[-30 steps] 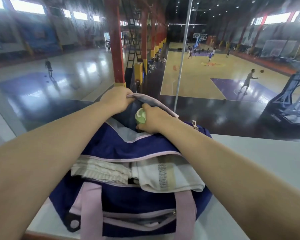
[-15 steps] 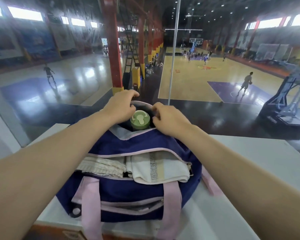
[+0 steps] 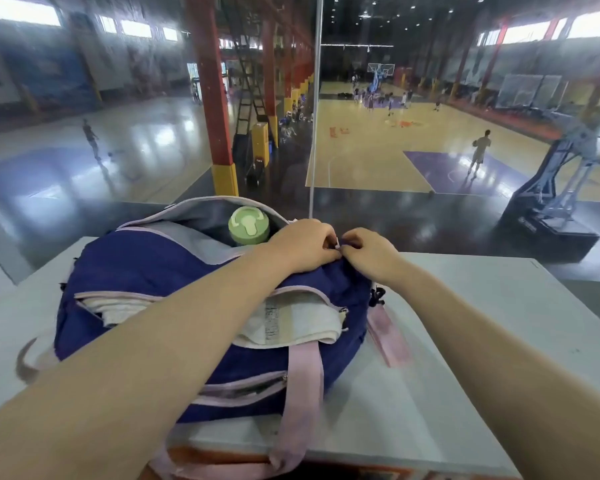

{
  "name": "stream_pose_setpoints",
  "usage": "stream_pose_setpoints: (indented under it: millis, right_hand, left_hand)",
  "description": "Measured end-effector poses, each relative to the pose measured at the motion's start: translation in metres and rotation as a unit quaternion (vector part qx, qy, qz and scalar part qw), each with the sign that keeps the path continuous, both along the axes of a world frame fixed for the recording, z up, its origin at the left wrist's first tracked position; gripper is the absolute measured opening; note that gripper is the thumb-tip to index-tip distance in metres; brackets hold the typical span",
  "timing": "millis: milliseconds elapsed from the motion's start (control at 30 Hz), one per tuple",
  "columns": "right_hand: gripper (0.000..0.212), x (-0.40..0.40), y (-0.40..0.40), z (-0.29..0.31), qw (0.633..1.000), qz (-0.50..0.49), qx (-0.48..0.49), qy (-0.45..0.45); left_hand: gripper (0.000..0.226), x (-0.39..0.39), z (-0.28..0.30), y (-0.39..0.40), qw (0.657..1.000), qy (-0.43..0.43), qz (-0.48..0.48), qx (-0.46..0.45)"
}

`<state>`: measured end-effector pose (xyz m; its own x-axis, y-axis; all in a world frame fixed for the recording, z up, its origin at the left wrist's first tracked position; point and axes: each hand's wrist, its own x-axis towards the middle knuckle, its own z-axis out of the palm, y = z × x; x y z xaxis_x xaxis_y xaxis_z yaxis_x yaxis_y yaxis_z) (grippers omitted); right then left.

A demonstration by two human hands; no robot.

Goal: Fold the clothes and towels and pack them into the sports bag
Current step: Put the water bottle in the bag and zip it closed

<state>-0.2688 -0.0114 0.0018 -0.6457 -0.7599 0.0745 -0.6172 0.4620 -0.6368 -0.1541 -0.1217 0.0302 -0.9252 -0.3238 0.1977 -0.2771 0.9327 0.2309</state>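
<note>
A navy sports bag (image 3: 160, 265) with pale pink trim and straps lies on the white tabletop (image 3: 482, 306), folded white towels (image 3: 291, 323) showing in its open main pocket and a green bottle (image 3: 248, 226) upright in the far pocket. Half a second ago both hands flanked the bottle; now the left hand (image 3: 302, 245) and right hand (image 3: 371, 252) meet at the bag's right end, fingers pinching a small zipper pull.

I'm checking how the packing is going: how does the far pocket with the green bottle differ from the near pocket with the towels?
The far pocket gapes wide, showing grey lining and an upright green bottle; the near pocket is a narrower slit stuffed with folded white towels that bulge out. Both hands, left hand and right hand, pinch at the far pocket's right end, while the near pocket is untouched. Both are unzipped, pink-edged openings in the same blue bag.
</note>
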Motion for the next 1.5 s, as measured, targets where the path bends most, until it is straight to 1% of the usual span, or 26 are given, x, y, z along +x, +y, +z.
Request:
stream_pose_setpoints:
  millis: [100,167,233,300,400,533,633,733,800,933,1033,1100,1167,1267,1300,1400,1467,1500]
  right_hand:
    - [0.039,-0.002,0.005,-0.003,0.998,0.007,-0.051,-0.042]
    - [0.037,-0.002,0.006,-0.006,0.996,0.006,-0.079,-0.038]
    - [0.034,-0.001,0.004,-0.007,0.994,-0.005,-0.102,-0.028]
    - [0.031,0.002,0.003,-0.008,0.993,-0.015,-0.118,-0.020]
    - [0.028,0.006,0.004,-0.005,0.991,-0.005,-0.135,-0.015]
    - [0.024,0.007,0.008,-0.003,0.991,0.026,-0.130,0.022]
    - [0.018,0.005,0.009,-0.001,0.990,0.030,-0.120,0.068]
    - [0.016,0.004,0.012,0.001,0.984,0.047,-0.099,0.138]
    - [0.019,0.001,0.017,0.002,0.982,0.050,-0.081,0.165]
    - [0.022,-0.007,0.026,-0.003,0.985,0.032,-0.045,0.162]
    - [0.022,-0.004,0.022,-0.002,0.984,0.024,-0.032,0.172]
    - [0.023,-0.001,0.018,0.001,0.985,0.015,-0.019,0.169]
    - [0.023,0.001,0.018,0.001,0.987,0.007,-0.010,0.162]
    - [0.022,0.007,0.017,0.004,0.987,0.005,-0.012,0.163]
    - [0.022,0.010,0.015,0.005,0.987,0.003,-0.015,0.162]
    - [0.022,0.015,0.012,0.005,0.989,-0.013,-0.008,0.149]
    - [0.023,0.016,0.013,0.003,0.991,-0.027,-0.003,0.131]
    - [0.027,0.017,0.015,0.002,0.993,-0.035,-0.005,0.113]
  left_hand:
    - [0.029,-0.006,-0.004,0.000,0.997,-0.031,0.025,0.059]
    - [0.025,-0.012,-0.005,-0.003,0.991,-0.028,0.062,0.119]
    - [0.031,-0.015,-0.004,-0.005,0.978,-0.004,0.102,0.183]
    - [0.037,-0.016,-0.006,-0.005,0.963,0.028,0.118,0.240]
    - [0.022,-0.013,-0.009,-0.003,0.936,0.102,0.130,0.311]
    - [0.013,-0.012,-0.009,0.000,0.908,0.144,0.156,0.361]
    - [0.006,-0.010,-0.005,0.003,0.908,0.176,0.185,0.331]
    - [0.004,-0.009,-0.003,0.005,0.933,0.176,0.200,0.241]
    - [0.001,-0.003,0.003,-0.001,0.939,0.183,0.219,0.190]
    - [0.011,0.034,0.024,-0.044,0.926,0.214,0.278,0.141]
    - [0.007,0.081,0.031,-0.085,0.917,0.209,0.324,0.100]
    - [0.007,0.115,0.032,-0.110,0.898,0.217,0.374,0.080]
    - [0.008,0.154,0.032,-0.136,0.871,0.223,0.430,0.078]
    - [0.022,0.203,0.021,-0.163,0.832,0.196,0.508,0.103]
    - [0.023,0.212,0.015,-0.164,0.827,0.184,0.519,0.115]
    - [0.009,0.216,0.004,-0.155,0.841,0.181,0.482,0.167]
    - [0.014,0.217,0.004,-0.149,0.847,0.209,0.452,0.186]
    - [0.013,0.219,0.005,-0.145,0.847,0.223,0.441,0.193]
